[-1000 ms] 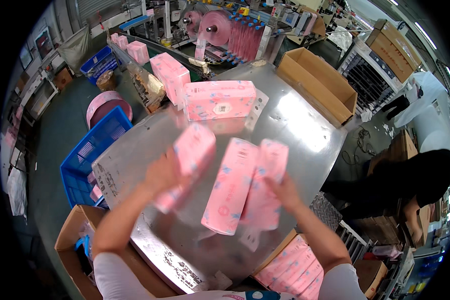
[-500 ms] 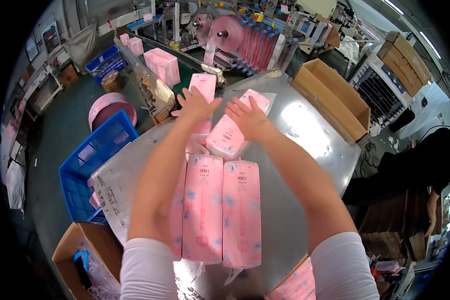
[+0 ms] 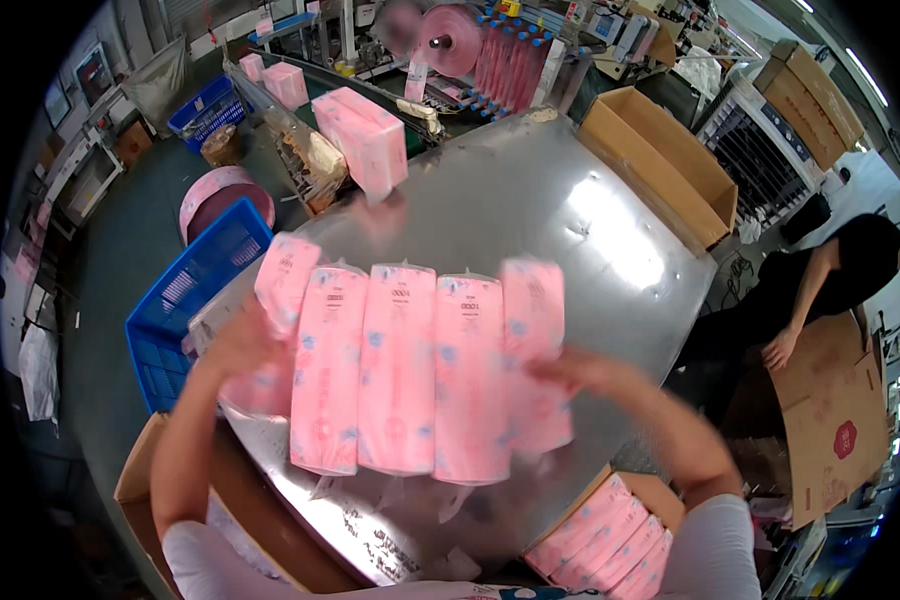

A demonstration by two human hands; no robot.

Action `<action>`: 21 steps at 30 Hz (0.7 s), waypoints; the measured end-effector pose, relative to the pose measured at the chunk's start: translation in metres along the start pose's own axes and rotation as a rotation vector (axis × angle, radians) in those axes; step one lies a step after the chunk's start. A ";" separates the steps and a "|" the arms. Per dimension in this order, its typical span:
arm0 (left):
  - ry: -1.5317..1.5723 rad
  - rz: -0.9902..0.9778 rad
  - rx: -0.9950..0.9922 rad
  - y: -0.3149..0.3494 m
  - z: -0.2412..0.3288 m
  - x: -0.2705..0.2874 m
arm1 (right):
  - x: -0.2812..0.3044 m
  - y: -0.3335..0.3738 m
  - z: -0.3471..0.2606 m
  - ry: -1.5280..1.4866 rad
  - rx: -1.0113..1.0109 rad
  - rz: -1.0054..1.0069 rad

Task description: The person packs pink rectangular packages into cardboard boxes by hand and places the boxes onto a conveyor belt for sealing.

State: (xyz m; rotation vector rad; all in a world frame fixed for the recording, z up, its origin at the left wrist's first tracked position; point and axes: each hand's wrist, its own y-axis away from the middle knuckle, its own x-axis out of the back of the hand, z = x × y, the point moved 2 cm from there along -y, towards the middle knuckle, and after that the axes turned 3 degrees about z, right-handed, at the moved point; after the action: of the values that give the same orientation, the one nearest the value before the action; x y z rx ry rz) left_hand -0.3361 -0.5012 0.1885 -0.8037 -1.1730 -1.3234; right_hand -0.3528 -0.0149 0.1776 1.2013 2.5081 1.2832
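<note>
Several pink tissue packs (image 3: 397,370) with blue flower prints stand side by side in a row on the metal table (image 3: 490,190). At the row's left end, my left hand (image 3: 245,345), blurred by motion, grips a tilted pack (image 3: 288,275). My right hand (image 3: 575,370) is closed against the side of the rightmost pack (image 3: 533,310), also smeared; its fingertips overlap that pack's edge. Exactly how the fingers wrap each end pack is partly hidden by blur.
A larger pink bundle (image 3: 365,140) sits at the conveyor end. Blue crate (image 3: 200,300) stands left; an open carton (image 3: 660,160) lies at far right. Another carton of packs (image 3: 605,535) is near my right arm. A person in black (image 3: 820,270) handles cardboard at right.
Both hands have drawn back toward me and spread apart, bringing the two far packs to the row's ends. The pink bundle has advanced toward the table. The person at right has moved cardboard upward.
</note>
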 end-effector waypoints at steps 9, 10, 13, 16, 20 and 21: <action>0.004 -0.186 -0.064 0.040 -0.028 0.013 | -0.297 0.113 0.053 -0.638 0.052 -0.401; -0.100 -0.202 -0.110 0.033 -0.009 0.012 | -0.326 0.113 0.070 -0.490 0.171 -0.351; -0.378 -0.049 -0.091 0.036 0.015 -0.005 | -0.364 0.120 0.115 0.076 0.461 -0.162; -0.246 0.327 0.015 0.065 -0.027 0.009 | -0.254 0.188 0.176 0.082 0.680 -0.062; 0.304 0.318 -0.443 0.161 0.142 -0.045 | -0.136 0.376 0.375 0.481 -0.300 0.930; 0.318 0.242 -0.480 0.199 0.183 -0.052 | -0.141 0.416 0.437 0.742 -0.459 1.154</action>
State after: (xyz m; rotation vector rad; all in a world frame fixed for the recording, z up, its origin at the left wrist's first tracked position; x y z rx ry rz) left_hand -0.1677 -0.2863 0.2233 -0.9955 -0.4923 -1.4810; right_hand 0.1691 0.3185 0.1564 2.4565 1.4165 2.7307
